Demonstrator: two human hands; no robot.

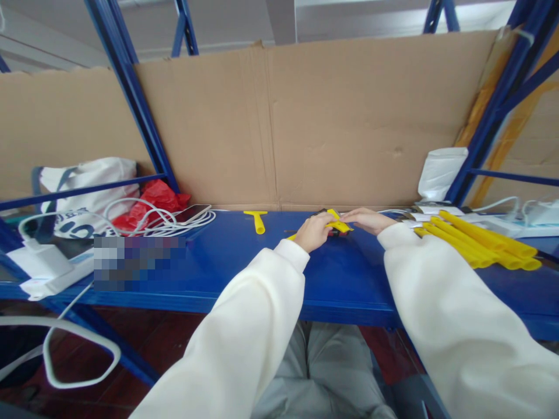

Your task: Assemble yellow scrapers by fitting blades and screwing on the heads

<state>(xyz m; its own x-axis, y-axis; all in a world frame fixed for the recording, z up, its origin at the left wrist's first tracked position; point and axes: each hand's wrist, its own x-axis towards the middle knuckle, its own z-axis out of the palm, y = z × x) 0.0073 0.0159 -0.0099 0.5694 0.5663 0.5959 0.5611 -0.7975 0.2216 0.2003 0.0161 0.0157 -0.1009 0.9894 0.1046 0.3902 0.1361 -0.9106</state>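
Observation:
My left hand is closed on a yellow plastic piece with a flat head, just above the blue shelf top. My right hand comes from the other side, its fingers stretched out and their tips at the yellow piece's upper end. Under and beside the hands lies a dark tool with a red-and-black handle, mostly covered; a thin shaft seems to show left of my left hand. Farther left, a yellow T-shaped piece lies by itself near the cardboard.
Several yellow tubes lie in a pile at the right, near a white power strip. Coiled white cables, a red plastic bag and a white cloth bag sit at the left. A cardboard sheet closes the back.

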